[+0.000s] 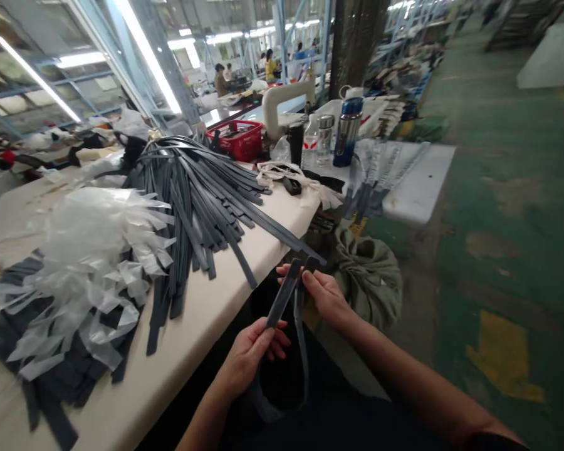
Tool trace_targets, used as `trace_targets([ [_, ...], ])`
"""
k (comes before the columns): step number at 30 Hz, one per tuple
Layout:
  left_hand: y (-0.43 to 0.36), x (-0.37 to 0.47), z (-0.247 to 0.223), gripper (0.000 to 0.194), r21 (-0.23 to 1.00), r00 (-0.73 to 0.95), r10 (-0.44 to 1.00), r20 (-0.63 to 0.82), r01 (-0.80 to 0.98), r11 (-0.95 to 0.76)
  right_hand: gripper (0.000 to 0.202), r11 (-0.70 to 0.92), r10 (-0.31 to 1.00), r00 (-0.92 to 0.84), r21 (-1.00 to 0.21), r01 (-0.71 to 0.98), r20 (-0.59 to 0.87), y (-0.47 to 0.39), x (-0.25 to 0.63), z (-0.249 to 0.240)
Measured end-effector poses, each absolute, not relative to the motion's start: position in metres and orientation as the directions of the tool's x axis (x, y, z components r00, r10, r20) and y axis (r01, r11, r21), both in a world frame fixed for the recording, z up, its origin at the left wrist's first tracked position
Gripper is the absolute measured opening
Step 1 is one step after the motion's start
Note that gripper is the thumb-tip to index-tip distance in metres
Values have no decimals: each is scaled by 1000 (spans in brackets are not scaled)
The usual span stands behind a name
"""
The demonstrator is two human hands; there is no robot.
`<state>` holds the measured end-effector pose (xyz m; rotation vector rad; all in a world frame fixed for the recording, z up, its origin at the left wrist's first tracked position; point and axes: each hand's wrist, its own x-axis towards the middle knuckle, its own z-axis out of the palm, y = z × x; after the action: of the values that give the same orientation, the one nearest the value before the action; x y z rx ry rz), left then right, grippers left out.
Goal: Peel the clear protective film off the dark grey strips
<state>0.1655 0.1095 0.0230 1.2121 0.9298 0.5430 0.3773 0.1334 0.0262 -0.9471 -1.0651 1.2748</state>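
Note:
My left hand (254, 351) is closed on a dark grey strap (284, 291), whose flat end points up and away from me. Close beside it, my right hand (326, 294) pinches another end of dark strap between thumb and fingers. A thin length hangs between the hands in a loop toward my lap; whether both ends belong to one strap I cannot tell for certain. Just beyond my hands, a large bundle of similar dark grey straps (207, 207) fans out over the table edge, gathered at its far end.
Clear plastic strips (94, 250) lie over more dark straps on the pale table (207, 338). Behind are a red basket (239, 141), a blue and steel flask (348, 131) and a white side table (418, 181). A green sack (371, 275) stands on the floor. Several people sit far off.

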Motion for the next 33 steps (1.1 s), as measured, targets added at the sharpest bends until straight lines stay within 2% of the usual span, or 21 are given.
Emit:
trace_targets([
  [3, 108, 166, 14, 41, 938, 568, 747, -344, 174, 300, 49, 82, 997, 25, -918, -388, 78, 133, 381, 33],
  [5, 108, 166, 10, 41, 933, 579, 732, -358, 191, 305, 43, 74, 997, 25, -913, -400, 70, 129, 383, 34],
  [8, 112, 170, 12, 42, 947, 592, 740, -319, 177, 267, 36, 75, 997, 37, -949, -305, 67, 123, 384, 34],
  [13, 124, 200, 26, 46, 992, 594, 794, -128, 93, 90, 34, 161, 986, 45, -984, -82, 158, 115, 376, 37],
  [17, 128, 226, 24, 45, 976, 570, 797, -201, 185, 114, 32, 233, 972, -28, -972, 10, 233, 114, 376, 37],
  [19, 126, 231, 19, 48, 970, 603, 764, -229, 209, 126, 35, 216, 976, -33, -976, 1, 216, 112, 382, 36],
  [22, 118, 233, 14, 49, 966, 685, 701, -199, 259, 21, 39, 161, 987, 35, -985, -68, 159, 110, 393, 38],
  [25, 109, 235, 15, 49, 940, 741, 640, -201, 330, -86, 30, 209, 973, 130, -969, -132, 192, 109, 403, 46],
  [28, 102, 242, 13, 47, 933, 749, 625, -220, 348, -88, 25, 240, 963, 162, -960, -141, 217, 111, 421, 55],
  [30, 99, 247, 3, 41, 941, 753, 622, -214, 329, -74, 29, 236, 942, 249, -972, -16, 225, 112, 446, 55],
  [31, 100, 249, -4, 40, 939, 754, 623, -207, 331, -89, 32, 187, 927, 308, -976, 112, 213, 110, 464, 53],
  [33, 105, 247, -19, 55, 903, 744, 639, -192, 389, -183, 37, -21, 896, 417, -924, 383, 153, 99, 503, 46],
])
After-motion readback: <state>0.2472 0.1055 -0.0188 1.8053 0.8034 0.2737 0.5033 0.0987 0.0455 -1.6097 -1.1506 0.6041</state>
